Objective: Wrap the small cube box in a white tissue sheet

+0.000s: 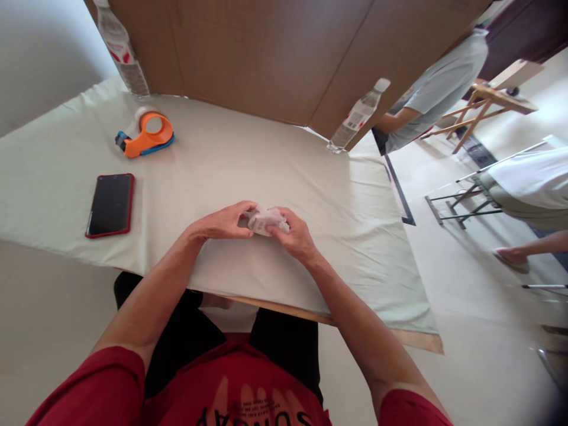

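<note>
Close to the table's front edge, a small, crumpled, whitish see-through packet [265, 220] is between my two hands, a little above the cloth or resting on it; I cannot tell which. My right hand [293, 232] pinches its right end between thumb and fingers. Around its left side curve the fingers and thumb of my left hand [228, 222], touching the edge. What the packet contains, if anything, is too small to make out. Pale cloth [231, 160] covers the table under both hands.
On the left lie a phone in a red case [110, 205] and an orange tape dispenser [151, 135]. Two water bottles [128, 68] stand against a tall cardboard panel [266, 59] at the back. Other people [444, 89] sit at the right, near folding chairs.
</note>
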`<state>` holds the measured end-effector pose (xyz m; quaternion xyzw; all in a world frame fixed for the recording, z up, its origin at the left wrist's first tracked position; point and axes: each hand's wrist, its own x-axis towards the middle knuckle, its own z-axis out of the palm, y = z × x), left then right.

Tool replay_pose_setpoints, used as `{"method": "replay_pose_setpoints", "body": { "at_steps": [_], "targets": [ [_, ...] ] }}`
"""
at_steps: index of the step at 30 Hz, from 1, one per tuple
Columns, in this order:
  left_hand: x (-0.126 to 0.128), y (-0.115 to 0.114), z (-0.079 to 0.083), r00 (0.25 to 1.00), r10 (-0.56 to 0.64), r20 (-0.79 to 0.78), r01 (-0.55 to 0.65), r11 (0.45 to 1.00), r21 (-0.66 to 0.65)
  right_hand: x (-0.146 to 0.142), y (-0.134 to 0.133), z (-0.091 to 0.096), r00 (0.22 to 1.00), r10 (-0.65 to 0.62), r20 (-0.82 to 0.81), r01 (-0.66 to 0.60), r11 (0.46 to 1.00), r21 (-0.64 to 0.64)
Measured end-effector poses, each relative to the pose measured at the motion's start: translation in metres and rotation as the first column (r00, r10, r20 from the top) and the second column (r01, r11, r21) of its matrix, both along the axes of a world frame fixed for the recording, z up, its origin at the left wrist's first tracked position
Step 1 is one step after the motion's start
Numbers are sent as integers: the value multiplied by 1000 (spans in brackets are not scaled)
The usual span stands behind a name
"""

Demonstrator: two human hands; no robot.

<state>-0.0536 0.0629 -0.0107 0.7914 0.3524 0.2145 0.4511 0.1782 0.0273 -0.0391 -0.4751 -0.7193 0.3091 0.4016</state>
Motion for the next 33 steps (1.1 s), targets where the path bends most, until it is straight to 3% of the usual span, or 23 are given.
{"method": "replay_pose_setpoints", "body": {
  "at_steps": [2, 4, 8, 12, 18, 21, 23, 25, 33],
  "targets": [
    [4, 2, -6, 998, 47, 34, -45, 998, -35, 0, 14, 2, 986, -33, -162, -2, 977, -213],
    [8, 3, -10, 994, 69, 83, -60, 993, -99, 0, 24, 3, 956, -48, -291, -56, 940, -338],
    [13, 3, -13, 966, 91, 242, -20, 959, -281, -1, 27, 3, 927, -93, -365, -85, 893, -443],
    [17, 1, -11, 934, 143, 328, -1, 918, -397, -5, 20, 2, 920, -115, -374, -77, 883, -463],
    [21, 0, -11, 924, 155, 350, 21, 892, -451, -10, 17, 0, 942, -96, -323, -48, 910, -411],
    [22, 0, -13, 922, 192, 337, -10, 881, -473, -6, 17, -1, 948, -210, -240, 139, 950, -281],
    [23, -1, -13, 919, 200, 340, -11, 874, -485, -1, 15, 1, 921, -342, -188, 323, 938, -128],
    [23, -2, -12, 919, 199, 340, -8, 872, -489, 3, 11, 4, 903, -407, -136, 410, 912, -1],
    [23, -4, -10, 920, 170, 352, 16, 884, -467, -5, 0, 4, 972, -207, 111, 190, 971, 145]
  ]
}}
